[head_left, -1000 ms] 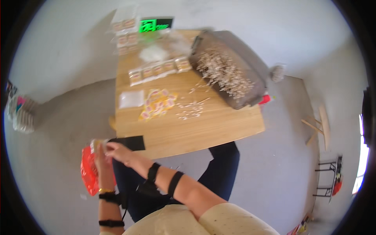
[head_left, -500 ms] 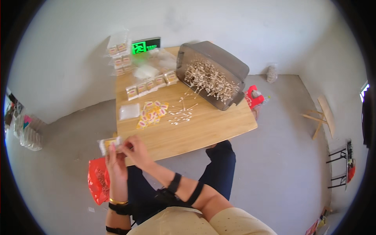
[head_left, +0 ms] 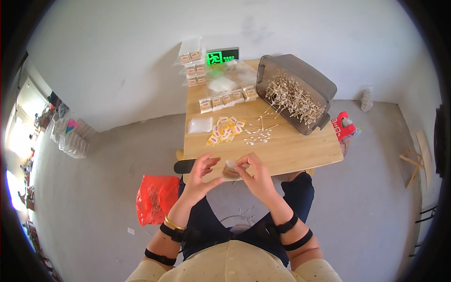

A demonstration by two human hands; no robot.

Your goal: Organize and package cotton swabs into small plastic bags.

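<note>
We see a small clear packet (head_left: 229, 171) at the table's near edge, between the hands, its long axis too foreshortened to tell. Our right hand (head_left: 258, 177) pinches its right side; our left hand (head_left: 199, 182) is spread open to its left, thumb tip close, though we cannot tell if it touches. Farther off on the table (head_left: 291, 152) lie yellow cards (head_left: 226, 130), with loose swabs (head_left: 257, 136) to their right.
</note>
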